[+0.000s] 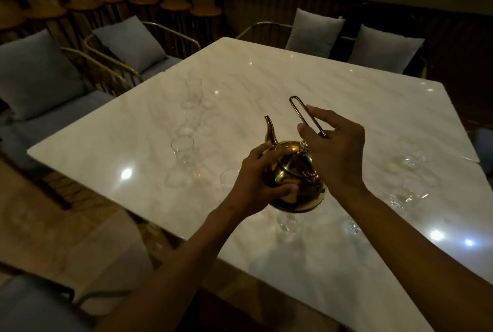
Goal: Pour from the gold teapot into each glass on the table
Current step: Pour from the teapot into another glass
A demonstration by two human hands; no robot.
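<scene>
**Gold teapot held between two hands**

From the head camera, the gold teapot [292,175] was up above the white table [346,78], tipped a little, with its spout pointing away. The left hand [256,185] was curled around the pot's round side. The right hand [333,150] pinched the tall thin handle [306,115] between thumb and fingers, just above the lid. A row of clear glasses [184,149] stood on the table to the left of the pot. More glasses [410,161] sat on the right. Grey cushions [130,41] lay on the chairs around.
</scene>
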